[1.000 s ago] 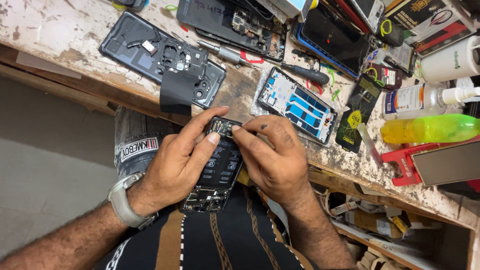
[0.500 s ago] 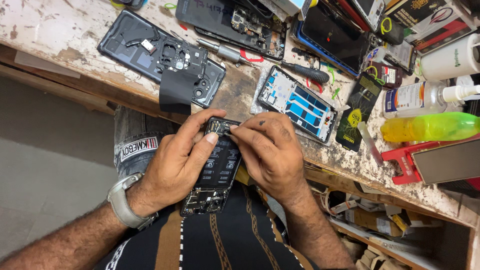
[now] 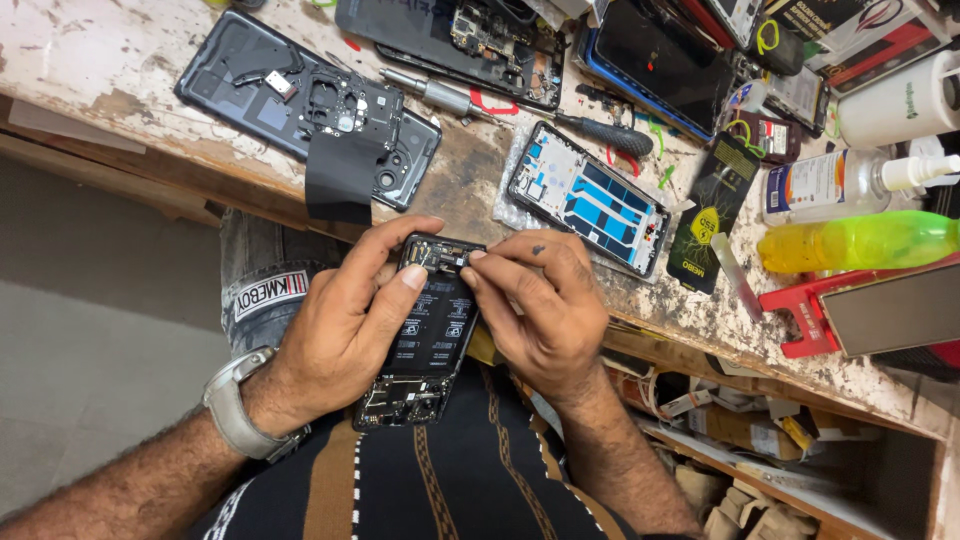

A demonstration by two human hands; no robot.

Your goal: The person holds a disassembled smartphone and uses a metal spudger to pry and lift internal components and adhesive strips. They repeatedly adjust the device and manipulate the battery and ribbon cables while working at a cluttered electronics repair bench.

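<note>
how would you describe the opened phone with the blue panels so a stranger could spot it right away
Start at the worn wooden workbench and look just beyond the right hand. There an opened phone frame lies tilted, on a clear plastic sheet. It alone shows bright blue and white panels inside; the other opened phones on the bench, and the opened phone held in both hands, are dark.

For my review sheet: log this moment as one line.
left hand: holds opened phone | right hand: fingertips pinch at phone's top end | nearby: workbench, green bottle
</note>
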